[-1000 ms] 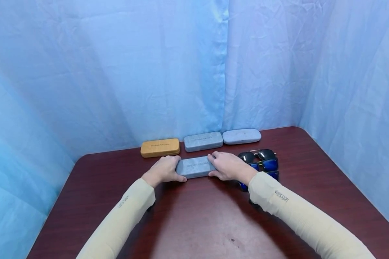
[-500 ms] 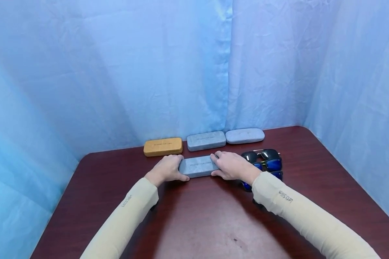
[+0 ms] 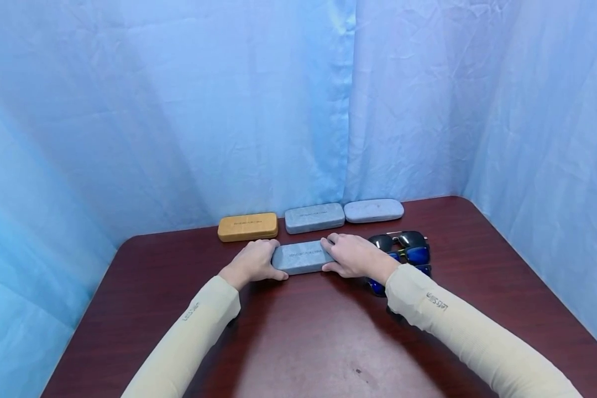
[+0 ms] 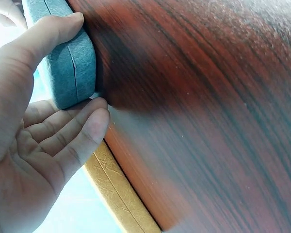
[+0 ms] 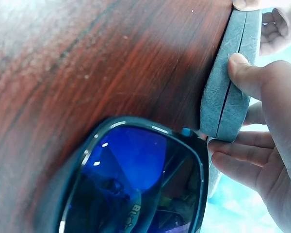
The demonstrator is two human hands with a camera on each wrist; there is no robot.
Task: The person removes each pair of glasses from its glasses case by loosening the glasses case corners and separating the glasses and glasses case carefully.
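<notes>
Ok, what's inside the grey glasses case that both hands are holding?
Nothing inside shows: the grey glasses case is closed, its seam shut in both wrist views. The left hand and right hand grip its ends.

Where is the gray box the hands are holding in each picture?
Head: gray case at table centre, between left hand and right hand.
Left wrist: top left, thumb on it.
Right wrist: upper right, above the sunglasses.
Shared landmark: the dark red table.
</notes>
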